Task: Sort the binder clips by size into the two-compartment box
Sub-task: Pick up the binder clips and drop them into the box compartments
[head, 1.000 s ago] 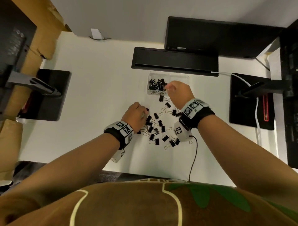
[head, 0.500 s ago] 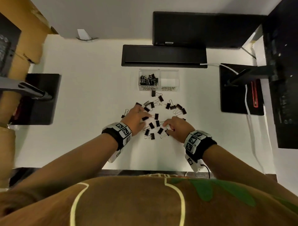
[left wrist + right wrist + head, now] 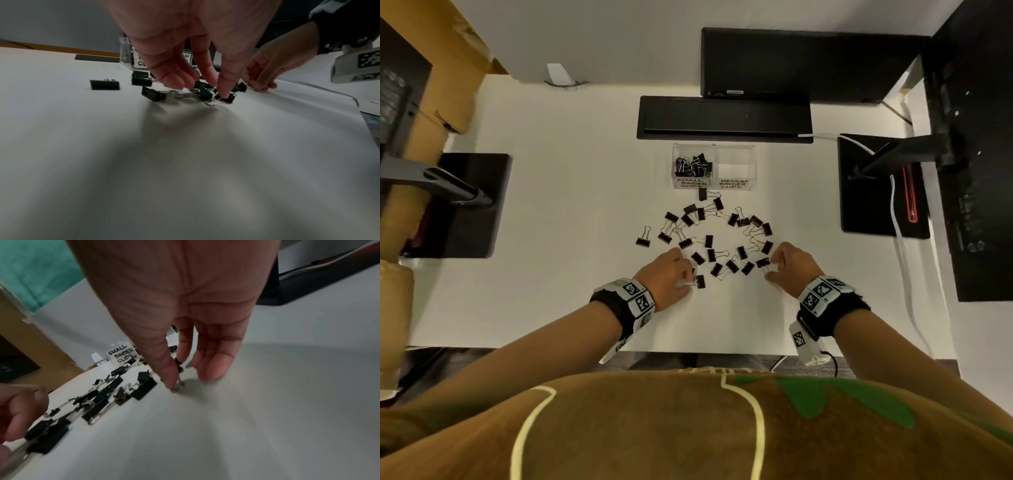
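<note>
A clear two-compartment box (image 3: 714, 148) stands at the back of the white table. Its left half, labelled small binder clips (image 3: 693, 166), holds several black clips. Its right half (image 3: 734, 169), labelled medium, looks bare. Several black binder clips (image 3: 709, 241) lie scattered in front of the box. My left hand (image 3: 688, 282) pinches the wire handle of a clip (image 3: 700, 281) at the near left of the pile, thumb and forefinger on it (image 3: 227, 98). My right hand (image 3: 770, 270) pinches the wire of a clip (image 3: 763, 263) at the pile's near right (image 3: 178, 383).
A black bar (image 3: 724, 116) and a monitor (image 3: 791, 61) stand behind the box. Black stand bases sit at the left (image 3: 462, 205) and right (image 3: 876, 185), with a white cable (image 3: 900, 246) along the right. One clip (image 3: 643, 240) lies apart to the left.
My right hand came back from the box to the pile, then shifted right onto a clip. My left hand drew toward the near edge onto another clip.
</note>
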{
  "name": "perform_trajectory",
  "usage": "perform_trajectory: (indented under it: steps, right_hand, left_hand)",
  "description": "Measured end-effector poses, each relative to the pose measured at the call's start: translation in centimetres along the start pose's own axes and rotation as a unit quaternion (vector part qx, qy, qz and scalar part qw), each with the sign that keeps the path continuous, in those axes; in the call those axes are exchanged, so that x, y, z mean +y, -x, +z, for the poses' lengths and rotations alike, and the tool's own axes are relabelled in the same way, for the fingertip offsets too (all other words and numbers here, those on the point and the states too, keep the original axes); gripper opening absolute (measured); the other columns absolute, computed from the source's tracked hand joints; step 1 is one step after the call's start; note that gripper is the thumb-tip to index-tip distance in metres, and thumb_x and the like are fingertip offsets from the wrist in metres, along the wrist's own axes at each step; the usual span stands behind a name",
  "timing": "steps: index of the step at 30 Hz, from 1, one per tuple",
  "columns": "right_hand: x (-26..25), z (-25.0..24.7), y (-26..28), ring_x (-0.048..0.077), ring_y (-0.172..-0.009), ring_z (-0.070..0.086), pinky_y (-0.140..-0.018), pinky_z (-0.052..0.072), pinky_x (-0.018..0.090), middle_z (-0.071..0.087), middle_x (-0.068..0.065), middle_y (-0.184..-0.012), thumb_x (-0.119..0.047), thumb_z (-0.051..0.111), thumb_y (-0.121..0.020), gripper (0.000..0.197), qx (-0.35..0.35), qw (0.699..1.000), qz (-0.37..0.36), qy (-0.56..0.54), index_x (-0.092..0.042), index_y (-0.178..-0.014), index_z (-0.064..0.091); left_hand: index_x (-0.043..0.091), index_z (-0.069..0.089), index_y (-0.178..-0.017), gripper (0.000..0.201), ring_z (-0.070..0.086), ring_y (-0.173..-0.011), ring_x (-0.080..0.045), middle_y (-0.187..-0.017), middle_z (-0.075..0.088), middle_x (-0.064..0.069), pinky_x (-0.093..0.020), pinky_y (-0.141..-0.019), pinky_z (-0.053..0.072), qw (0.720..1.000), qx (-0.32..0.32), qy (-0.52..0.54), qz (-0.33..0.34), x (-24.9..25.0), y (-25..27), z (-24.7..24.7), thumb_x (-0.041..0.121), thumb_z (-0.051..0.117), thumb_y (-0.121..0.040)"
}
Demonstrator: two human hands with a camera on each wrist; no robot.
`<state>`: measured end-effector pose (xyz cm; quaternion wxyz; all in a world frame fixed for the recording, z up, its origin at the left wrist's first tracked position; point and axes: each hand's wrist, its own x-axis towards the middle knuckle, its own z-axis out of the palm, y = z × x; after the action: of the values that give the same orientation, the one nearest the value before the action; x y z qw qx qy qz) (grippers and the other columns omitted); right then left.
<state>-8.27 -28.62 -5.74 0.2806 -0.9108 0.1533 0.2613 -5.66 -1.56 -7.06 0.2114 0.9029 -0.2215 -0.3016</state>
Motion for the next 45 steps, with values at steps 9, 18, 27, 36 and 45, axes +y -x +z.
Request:
perform_trajectory:
  steps: [9,18,27,36,45]
  right_hand:
    - [-1.9,0.8,-1.4,0.017,-0.076,0.051,-0.063,0.039,0.023,0.046,-0.01,-0.071,-0.016,0.068,-0.081,0.018,0.04,0.998,-0.025,-0.042,-0.017,-0.086,0.05]
    - [-3.3,3.4,0.1,0.02,-0.104,0.053,-0.087,0.043,0.027,0.053,0.004,-0.114,-0.015,0.062,-0.086,0.028,0.001,0.99,-0.127,0.059,-0.01,-0.113,0.054]
    - [-4.4,3.5,0.0,0.015,-0.087,0.049,-0.075,0.04,0.024,0.056,0.007,-0.106,-0.011,0.055,-0.087,0.025,0.043,0.993,-0.11,0.018,-0.01,-0.112,0.058]
    - [-5.3,5.4,-0.5,0.024,-0.11,0.051,-0.085,0.045,0.029,0.048,0.009,-0.122,-0.011,0.053,-0.091,0.026,0.008,0.987,-0.136,0.086,-0.01,-0.117,0.055]
    - [-5.1,5.4,-1.3,0.018,-0.095,0.051,-0.077,0.037,0.022,0.056,0.008,-0.108,-0.011,0.058,-0.088,0.009,0.029,0.99,-0.133,0.035,-0.009,-0.097,0.06]
  left_hand:
    - [0.014,0.058,-0.11,0.024,0.053,-0.107,-0.024,-0.117,0.046,-0.004,-0.036,-0.088,0.05,0.999,0.024,0.013,-0.022,1.0,-1.5,0.0,0.01,0.056,-0.087]
    - [0.008,0.059,-0.101,0.021,0.053,-0.102,-0.028,-0.106,0.046,-0.008,-0.035,-0.091,0.047,0.968,0.191,0.089,-0.136,-3.7,-0.4,-2.5,0.004,0.062,-0.081]
    - [0.014,0.048,-0.127,0.043,0.042,-0.122,-0.03,-0.13,0.042,-0.013,-0.041,-0.1,0.043,0.968,0.163,0.07,-0.179,-4.7,-0.6,-2.5,0.017,0.061,-0.086]
    - [0.004,0.052,-0.106,0.021,0.05,-0.105,-0.031,-0.114,0.051,-0.016,-0.039,-0.085,0.045,0.961,0.187,0.076,-0.189,-4.0,-2.1,-3.2,0.009,0.057,-0.086]
    - [0.007,0.053,-0.12,0.037,0.051,-0.109,-0.027,-0.121,0.046,-0.013,-0.035,-0.09,0.048,0.965,0.171,0.108,-0.165,-2.9,-2.9,-2.7,0.016,0.061,-0.085]
